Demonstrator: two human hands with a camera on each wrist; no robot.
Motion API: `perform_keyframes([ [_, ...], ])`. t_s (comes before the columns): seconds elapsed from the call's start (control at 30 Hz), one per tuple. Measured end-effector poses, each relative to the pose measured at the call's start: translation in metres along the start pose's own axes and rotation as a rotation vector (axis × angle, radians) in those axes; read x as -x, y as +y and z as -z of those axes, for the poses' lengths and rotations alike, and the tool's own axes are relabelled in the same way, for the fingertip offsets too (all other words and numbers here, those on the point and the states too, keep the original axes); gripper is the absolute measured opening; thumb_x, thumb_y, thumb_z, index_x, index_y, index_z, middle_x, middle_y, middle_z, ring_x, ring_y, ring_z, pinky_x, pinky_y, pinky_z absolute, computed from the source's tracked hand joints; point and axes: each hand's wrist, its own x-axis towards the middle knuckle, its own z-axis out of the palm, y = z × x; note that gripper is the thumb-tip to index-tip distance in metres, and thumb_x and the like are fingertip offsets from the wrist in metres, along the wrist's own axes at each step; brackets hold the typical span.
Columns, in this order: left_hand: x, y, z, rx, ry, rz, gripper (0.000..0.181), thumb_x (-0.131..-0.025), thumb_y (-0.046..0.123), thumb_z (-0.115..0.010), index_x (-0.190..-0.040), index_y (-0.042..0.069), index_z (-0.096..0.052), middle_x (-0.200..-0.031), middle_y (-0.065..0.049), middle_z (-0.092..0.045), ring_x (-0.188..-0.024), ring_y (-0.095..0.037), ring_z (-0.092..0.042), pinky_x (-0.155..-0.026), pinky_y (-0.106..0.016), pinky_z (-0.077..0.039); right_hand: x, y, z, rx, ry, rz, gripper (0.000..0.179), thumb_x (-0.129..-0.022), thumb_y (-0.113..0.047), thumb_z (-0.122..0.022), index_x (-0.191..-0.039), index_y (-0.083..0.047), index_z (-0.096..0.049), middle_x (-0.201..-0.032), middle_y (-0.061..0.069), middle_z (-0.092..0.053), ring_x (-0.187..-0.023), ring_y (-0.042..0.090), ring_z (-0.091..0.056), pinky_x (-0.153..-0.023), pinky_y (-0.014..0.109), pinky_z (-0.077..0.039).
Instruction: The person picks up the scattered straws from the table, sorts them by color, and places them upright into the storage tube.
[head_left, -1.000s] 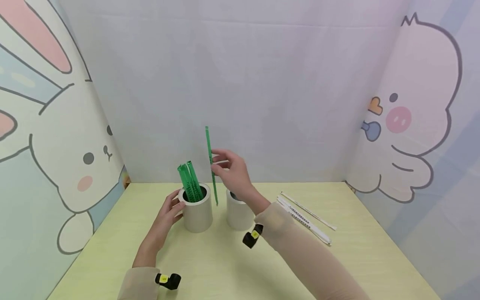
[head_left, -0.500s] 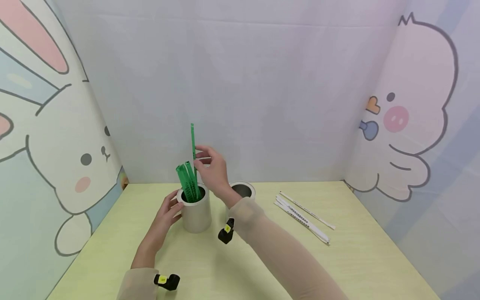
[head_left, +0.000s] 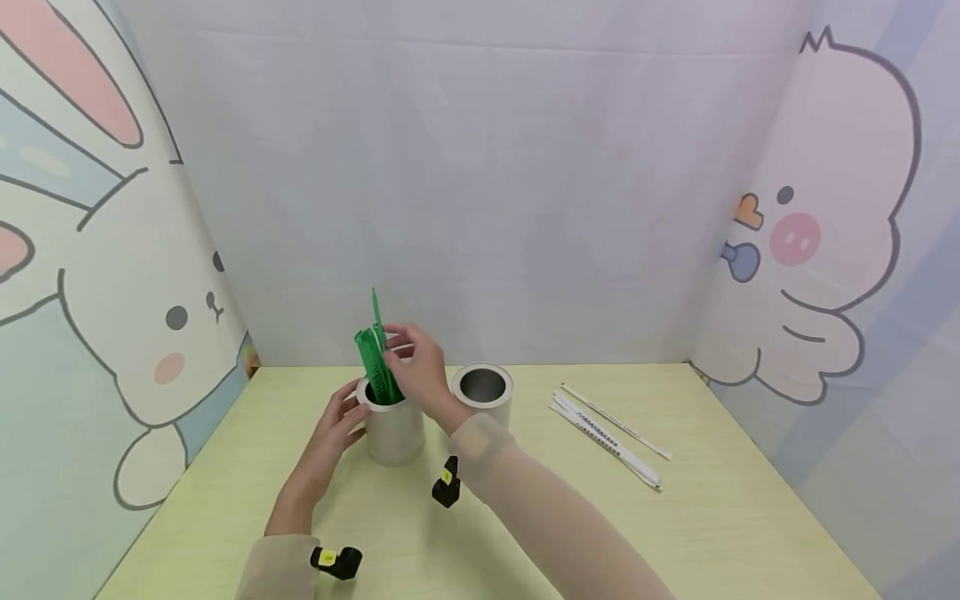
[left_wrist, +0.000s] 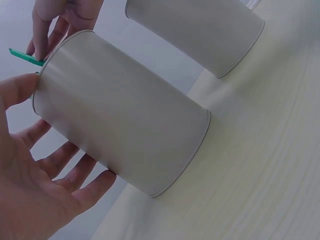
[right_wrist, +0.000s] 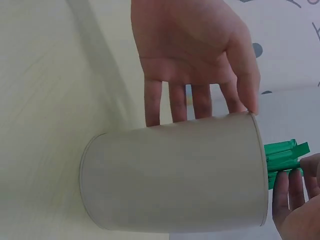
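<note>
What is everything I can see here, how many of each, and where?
Table: one, pale yellow, foreground
Left cup: one, light grey, upright on the table
Right cup: one, light grey, upright, apart from the left cup
Green sticks: several, count unclear, in the left cup
Held stick: one, green, at the left cup's mouth
White sticks: several, count unclear, table's right side
Lone stick: one, white, beyond the white sticks
Backdrop: one, pale grey, behind the table
Rabbit drawing: one, mostly white, left
Bird drawing: one, whitish-pink, right
Sleeves: two, beige, forearms
Wrist cameras: two, black with yellow labels
Left hand: one, bare, holding the left cup
Right hand: one, bare, pinching the held stick
</note>
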Motion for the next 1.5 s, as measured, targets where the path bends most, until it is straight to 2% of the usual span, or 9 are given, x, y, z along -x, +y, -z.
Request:
perform_keyframes([
  [0.23,0.0,0.0,0.0,-0.002,0.003,0.0,0.072,-0.111,0.05,-0.049,-0.17,0.025,-0.015,-0.173,-0.014,-0.022,-0.161,-0.038,-0.02,-0.126,-0.065,-0.028,0.003,0.008,0.008,0.038,-0.047,0.023,0.039,-0.104,-0.01,-0.068,-0.142,-0.02,-0.066,-0.117,0.0,-0.073,-0.103,0.012,-0.069,-0.085,0.027,-0.062],
  [0.5,0.0,0.0,0.0,-0.014,0.009,0.002,0.073,-0.111,0.051,-0.049,-0.171,0.027,-0.015,-0.173,-0.015,-0.022,-0.161,-0.039,-0.022,-0.127,-0.064,-0.028,0.006,0.003,0.042,0.043,-0.074,0.107,0.037,-0.102,-0.007,-0.071,-0.138,-0.016,-0.068,-0.12,0.006,-0.073,-0.106,0.018,-0.071,-0.092,0.026,-0.061],
  [0.77,0.005,0.007,0.002,-0.042,0.026,-0.029,0.073,-0.112,0.047,-0.05,-0.171,0.025,-0.014,-0.173,-0.019,-0.023,-0.159,-0.042,-0.025,-0.127,-0.064,-0.028,0.013,0.003,0.094,0.091,-0.075,0.131,0.038,-0.101,-0.009,-0.072,-0.139,-0.014,-0.067,-0.121,0.008,-0.073,-0.108,0.023,-0.072,-0.091,0.033,-0.063],
  [1.0,0.011,0.023,0.002,-0.088,0.041,-0.092,0.071,-0.113,0.044,-0.048,-0.171,0.025,-0.014,-0.173,-0.019,-0.022,-0.16,-0.041,-0.024,-0.127,-0.064,-0.026,0.026,0.016,0.15,0.141,-0.056,0.116,0.038,-0.099,-0.007,-0.074,-0.136,-0.011,-0.069,-0.122,0.01,-0.073,-0.109,0.025,-0.073,-0.093,0.042,-0.064],
  [1.27,0.021,0.048,0.001,-0.226,0.134,-0.097,0.072,-0.111,0.05,-0.05,-0.171,0.026,-0.018,-0.174,-0.014,-0.025,-0.161,-0.041,-0.021,-0.122,-0.077,-0.022,0.044,0.037,0.213,0.234,-0.036,0.073,0.041,-0.099,-0.008,-0.075,-0.139,-0.01,-0.067,-0.128,0.018,-0.07,-0.113,0.032,-0.071,-0.096,0.048,-0.062],
  [1.37,0.024,0.058,-0.003,-0.25,0.168,-0.125,0.071,-0.111,0.05,-0.052,-0.17,0.026,-0.021,-0.173,-0.012,-0.028,-0.16,-0.039,-0.022,-0.123,-0.074,-0.025,0.051,0.043,0.233,0.282,-0.031,0.048,0.041,-0.1,-0.008,-0.074,-0.14,-0.01,-0.066,-0.129,0.015,-0.07,-0.115,0.033,-0.07,-0.096,0.049,-0.062],
  [1.5,0.025,0.07,-0.012,-0.237,0.187,-0.183,0.068,-0.111,0.045,-0.055,-0.169,0.023,-0.027,-0.171,-0.012,-0.031,-0.159,-0.036,-0.025,-0.126,-0.065,-0.029,0.058,0.053,0.255,0.334,-0.035,0.011,0.041,-0.099,-0.006,-0.074,-0.14,-0.01,-0.066,-0.131,0.014,-0.069,-0.117,0.038,-0.069,-0.096,0.05,-0.062],
])
